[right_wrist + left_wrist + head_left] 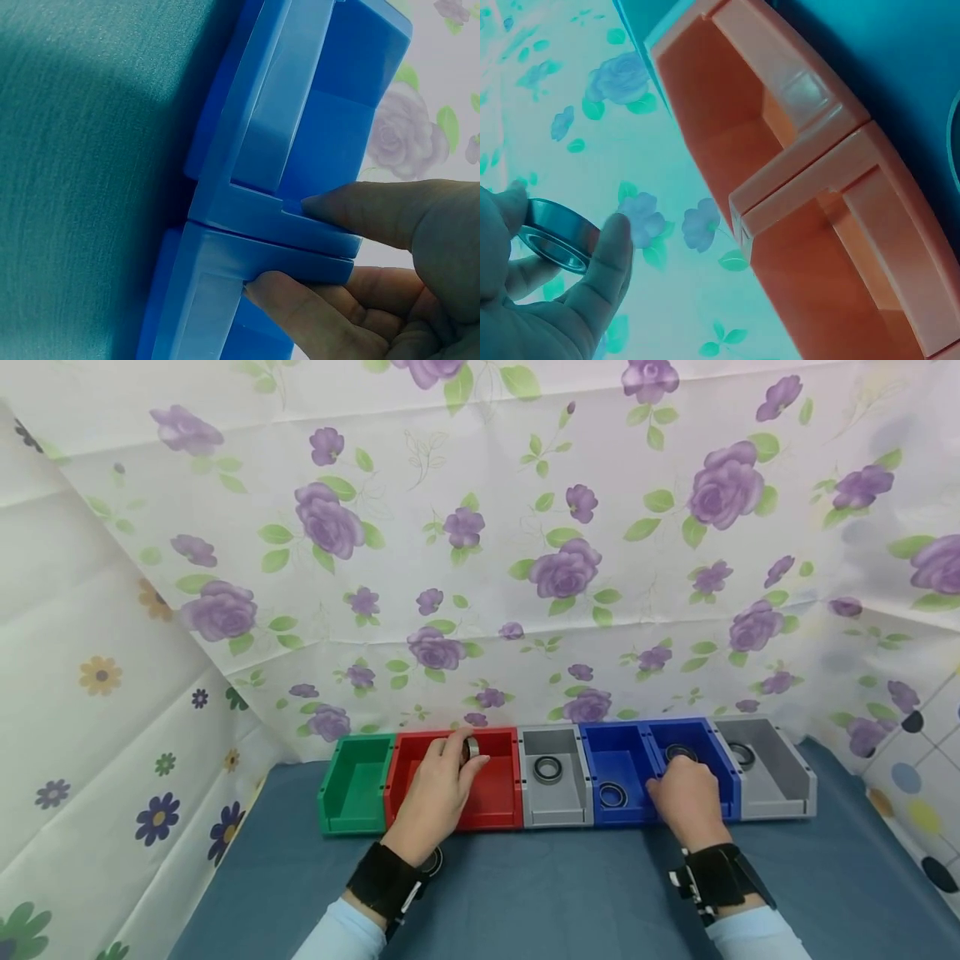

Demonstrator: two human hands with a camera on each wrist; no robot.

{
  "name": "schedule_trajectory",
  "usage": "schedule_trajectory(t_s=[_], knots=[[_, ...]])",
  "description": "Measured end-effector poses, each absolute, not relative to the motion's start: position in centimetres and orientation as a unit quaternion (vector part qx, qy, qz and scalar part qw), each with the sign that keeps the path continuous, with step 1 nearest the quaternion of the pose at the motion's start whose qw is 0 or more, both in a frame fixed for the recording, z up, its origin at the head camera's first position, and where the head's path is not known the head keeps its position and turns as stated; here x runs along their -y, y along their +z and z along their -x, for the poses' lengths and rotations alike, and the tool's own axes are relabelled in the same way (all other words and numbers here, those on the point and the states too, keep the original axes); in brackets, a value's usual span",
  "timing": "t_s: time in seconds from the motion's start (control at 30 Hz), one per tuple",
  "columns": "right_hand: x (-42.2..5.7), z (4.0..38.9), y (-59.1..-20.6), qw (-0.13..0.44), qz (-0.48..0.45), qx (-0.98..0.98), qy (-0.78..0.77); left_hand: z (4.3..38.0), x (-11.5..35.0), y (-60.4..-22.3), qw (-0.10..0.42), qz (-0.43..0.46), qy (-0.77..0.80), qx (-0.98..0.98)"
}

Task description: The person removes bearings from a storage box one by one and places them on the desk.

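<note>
My left hand [435, 789] pinches a ball bearing [471, 749] between thumb and fingers, above the red bins [498, 793]. In the left wrist view the bearing [562, 229] shows its metal outer ring, and the red bins [810, 161] look orange beside it. My right hand [686, 797] is at the two blue bins [615, 752]. Seen from the right wrist, its thumb [330, 206] and fingers [281, 296] straddle and pinch the adjoining blue walls [277, 244]. One bearing [612, 794] lies in the left blue bin, another [680, 752] in the right one, partly hidden by the hand.
A green bin [358, 785] ends the row on the left. Grey bins stand mid-row [558, 810] and at the right end [787, 785], each with a bearing inside. Another bearing [432, 861] lies on the blue cloth by my left wrist. Flowered sheeting rises behind.
</note>
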State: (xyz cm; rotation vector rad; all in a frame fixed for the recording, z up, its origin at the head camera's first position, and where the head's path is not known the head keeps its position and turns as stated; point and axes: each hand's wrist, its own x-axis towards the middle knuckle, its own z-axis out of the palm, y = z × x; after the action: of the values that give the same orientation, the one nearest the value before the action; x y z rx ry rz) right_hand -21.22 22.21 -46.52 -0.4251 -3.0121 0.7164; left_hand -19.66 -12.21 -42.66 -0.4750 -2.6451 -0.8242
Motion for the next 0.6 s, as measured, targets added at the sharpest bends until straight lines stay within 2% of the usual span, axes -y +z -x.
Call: schedule_trajectory(t_s=[0.4,0.6], knots=[[-22.2,21.1,-46.5,0.005,0.136,0.963,0.234,17.3,12.3,-43.1,0.190,0.203,-0.304,0.911],[-22.2,21.2,-46.7,0.015,0.133,0.964,0.230,16.3,12.3,-44.3,0.167,0.207,-0.292,0.919]])
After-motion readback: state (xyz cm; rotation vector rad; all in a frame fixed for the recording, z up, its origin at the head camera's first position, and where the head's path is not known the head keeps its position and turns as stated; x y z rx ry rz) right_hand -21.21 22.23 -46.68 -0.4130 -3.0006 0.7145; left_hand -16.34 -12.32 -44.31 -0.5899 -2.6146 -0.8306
